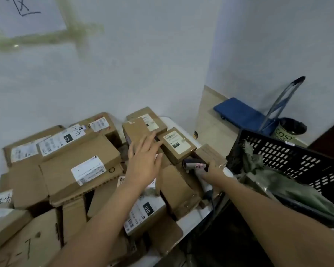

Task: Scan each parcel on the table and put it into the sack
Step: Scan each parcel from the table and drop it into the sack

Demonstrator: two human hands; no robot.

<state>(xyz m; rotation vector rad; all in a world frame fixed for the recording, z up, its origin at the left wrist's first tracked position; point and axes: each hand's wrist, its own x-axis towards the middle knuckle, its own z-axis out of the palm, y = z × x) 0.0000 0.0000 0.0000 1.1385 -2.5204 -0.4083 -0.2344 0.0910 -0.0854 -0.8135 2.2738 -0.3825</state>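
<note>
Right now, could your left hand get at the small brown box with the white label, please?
Probably yes: the left hand is open, just short of the small box, with nothing between them.

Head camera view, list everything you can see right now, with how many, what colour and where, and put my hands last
cardboard parcels: many, brown with white labels, piled on the table
table: one, white, under the pile, only its right edge shows
barcode scanner: one, grey and black, in the right hand
crate: one, black, right of the table
sack: one, dark green, draped in the crate
platform trolley: one, blue, on the floor at the far wall
bin: one, green with a black liner, beside the trolley
paper sheet: one, white, taped to the wall
left hand: open, reaching over the parcels
right hand: grips the scanner
</note>
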